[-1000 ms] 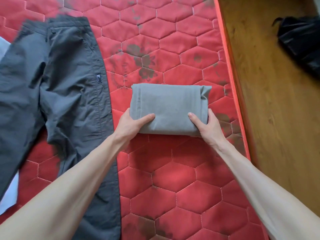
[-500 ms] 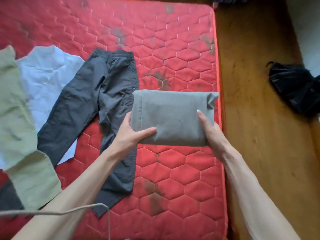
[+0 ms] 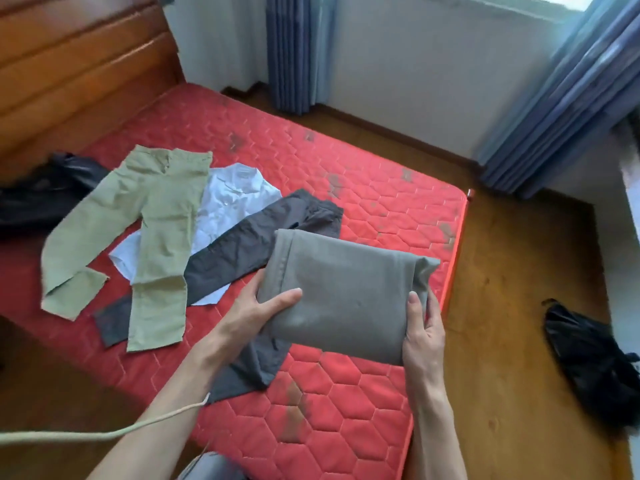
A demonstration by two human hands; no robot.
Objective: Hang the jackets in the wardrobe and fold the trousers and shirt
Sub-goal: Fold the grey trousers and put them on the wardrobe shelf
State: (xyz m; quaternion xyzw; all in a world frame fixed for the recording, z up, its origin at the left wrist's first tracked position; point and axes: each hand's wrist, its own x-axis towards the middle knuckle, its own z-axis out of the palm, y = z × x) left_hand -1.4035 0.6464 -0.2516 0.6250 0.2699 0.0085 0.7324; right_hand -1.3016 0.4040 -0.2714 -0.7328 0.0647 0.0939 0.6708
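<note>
A folded grey garment (image 3: pixel 343 292) is lifted above the red mattress (image 3: pixel 346 410), held between both hands. My left hand (image 3: pixel 256 306) grips its left edge, thumb on top. My right hand (image 3: pixel 422 327) grips its right edge, fingers curled around it. Beneath and to the left, dark grey trousers (image 3: pixel 249 247) lie spread flat. Beside them a white shirt (image 3: pixel 232 199) is partly covered by light green trousers (image 3: pixel 152 230). A black jacket (image 3: pixel 45 192) lies at the mattress's far left by the headboard.
Another black garment (image 3: pixel 588 358) lies on the wooden floor (image 3: pixel 512 306) to the right. A wooden headboard (image 3: pixel 76 71) stands at the back left, blue curtains (image 3: pixel 561 98) at the right. A pale cord (image 3: pixel 104 434) crosses my left forearm.
Both hands have lifted the folded grey garment off the mattress. The view has risen and pulled back, bringing the green trousers, shirt, headboard and curtains into sight.
</note>
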